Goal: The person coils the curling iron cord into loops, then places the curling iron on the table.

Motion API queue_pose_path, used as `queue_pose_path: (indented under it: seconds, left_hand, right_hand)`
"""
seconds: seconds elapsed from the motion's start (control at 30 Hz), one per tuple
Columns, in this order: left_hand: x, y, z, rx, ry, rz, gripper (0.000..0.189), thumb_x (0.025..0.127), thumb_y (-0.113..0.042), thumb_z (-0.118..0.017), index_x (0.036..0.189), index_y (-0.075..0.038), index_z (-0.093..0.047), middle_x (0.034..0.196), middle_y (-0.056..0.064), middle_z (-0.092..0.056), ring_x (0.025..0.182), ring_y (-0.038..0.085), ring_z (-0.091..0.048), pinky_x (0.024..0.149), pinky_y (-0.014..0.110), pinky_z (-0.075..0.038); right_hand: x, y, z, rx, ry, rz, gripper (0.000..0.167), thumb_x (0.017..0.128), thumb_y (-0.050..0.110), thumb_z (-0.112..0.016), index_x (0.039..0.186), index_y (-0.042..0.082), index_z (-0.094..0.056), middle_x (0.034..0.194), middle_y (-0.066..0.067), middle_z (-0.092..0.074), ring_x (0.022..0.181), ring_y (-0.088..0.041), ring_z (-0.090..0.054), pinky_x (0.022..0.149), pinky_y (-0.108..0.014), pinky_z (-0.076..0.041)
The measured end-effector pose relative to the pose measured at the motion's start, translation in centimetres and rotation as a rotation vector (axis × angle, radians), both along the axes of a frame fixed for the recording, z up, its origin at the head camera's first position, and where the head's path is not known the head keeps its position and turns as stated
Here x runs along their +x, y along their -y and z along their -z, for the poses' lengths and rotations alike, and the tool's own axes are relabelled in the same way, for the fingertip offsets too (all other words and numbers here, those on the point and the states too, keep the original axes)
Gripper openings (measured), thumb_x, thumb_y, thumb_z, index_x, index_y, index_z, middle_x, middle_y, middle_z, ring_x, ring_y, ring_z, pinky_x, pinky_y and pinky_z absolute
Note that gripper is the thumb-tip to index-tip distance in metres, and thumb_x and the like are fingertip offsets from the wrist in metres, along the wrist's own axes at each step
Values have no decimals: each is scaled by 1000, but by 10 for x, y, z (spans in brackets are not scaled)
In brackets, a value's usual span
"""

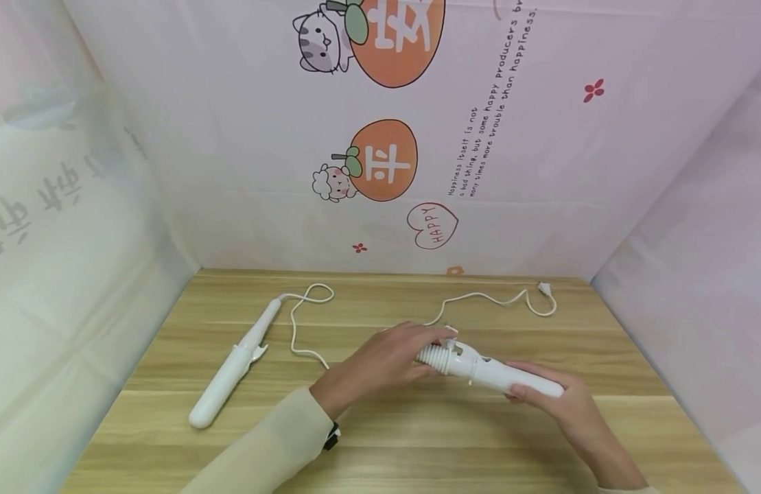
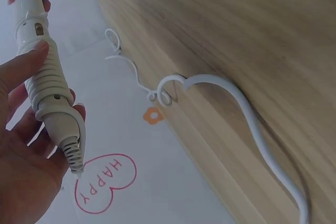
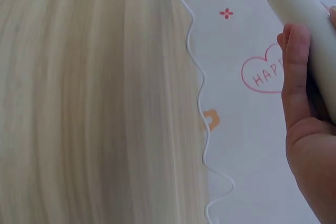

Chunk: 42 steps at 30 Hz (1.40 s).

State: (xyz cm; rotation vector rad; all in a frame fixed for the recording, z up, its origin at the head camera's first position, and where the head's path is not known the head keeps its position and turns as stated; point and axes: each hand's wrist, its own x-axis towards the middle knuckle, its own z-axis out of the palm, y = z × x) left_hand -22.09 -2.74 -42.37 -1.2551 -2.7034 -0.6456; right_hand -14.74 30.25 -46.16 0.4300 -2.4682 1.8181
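Observation:
Both hands hold a white curling iron (image 1: 500, 377) above the table, tilted a little in the head view. My left hand (image 1: 389, 357) grips its narrower handle, where the white cord is wound in several close turns (image 2: 47, 80). In the left wrist view the left thumb presses on the wound part, and the fingers curl behind it. My right hand (image 1: 556, 401) grips the thick smooth end, thumb on the near side. The right wrist view shows that smooth end (image 3: 302, 17) held between the right fingers and thumb. Part of the handle is hidden behind the left hand in the head view.
A second white curling iron (image 1: 228, 377) lies on the left of the wooden table (image 1: 170, 350), its cord (image 1: 294, 329) looping toward the left forearm. Another stretch of cord (image 1: 479, 295) runs to a plug (image 1: 544, 289) at the back right. Printed cloth walls (image 1: 263, 171) enclose the table.

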Motion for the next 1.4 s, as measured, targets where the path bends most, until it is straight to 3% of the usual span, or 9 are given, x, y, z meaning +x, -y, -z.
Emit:
queue_pose_path:
  seconds: [0.2,0.37,0.63,0.9,1.13,1.4]
  left_hand:
    - [-10,-14,0,-25,12,17,66,97,-34,-85,157,-29,-58,141,-9,-72,123,11,-67,100,29,-57]
    - [-20,-28,7,-21,17,32,65,96,-31,-87,154,-27,-60,135,-5,-75,111,11,-69,93,26,-57]
    - [-34,-54,14,-40,50,51,63,97,-31,-86,154,-29,-59,144,-7,-72,117,6,-69,98,25,-55]
    - [-37,-72,26,-83,84,21,61,97,-33,-86,151,-31,-59,135,-10,-74,109,4,-67,92,23,-53]
    - [-37,-83,36,-184,34,-12,58,95,-38,-87,148,-34,-61,128,-14,-76,105,3,-68,88,24,-53]
    - [-37,-85,48,-207,98,-20,58,96,-37,-86,147,-33,-60,124,-11,-77,103,5,-67,87,25,-53]
  right_hand:
    - [-2,-13,2,85,18,42,39,100,-3,-73,139,-8,-68,129,19,-77,98,-15,-78,82,-31,-65]
    - [-3,-24,1,199,43,94,42,100,7,-78,142,1,-70,130,26,-73,107,-4,-71,85,-25,-59]
    - [-7,-46,3,434,2,180,41,100,24,-82,140,18,-75,128,27,-72,110,8,-63,85,-18,-51]
    - [-18,-63,6,580,-116,137,37,97,23,-85,134,22,-79,137,-11,-74,118,18,-53,90,-9,-43]
    - [-26,-72,19,580,-177,66,37,97,17,-84,133,19,-79,135,-3,-77,121,13,-58,96,-6,-41]
    - [-32,-73,25,625,-183,-8,34,98,17,-82,132,16,-80,127,-5,-79,113,7,-62,89,-19,-50]
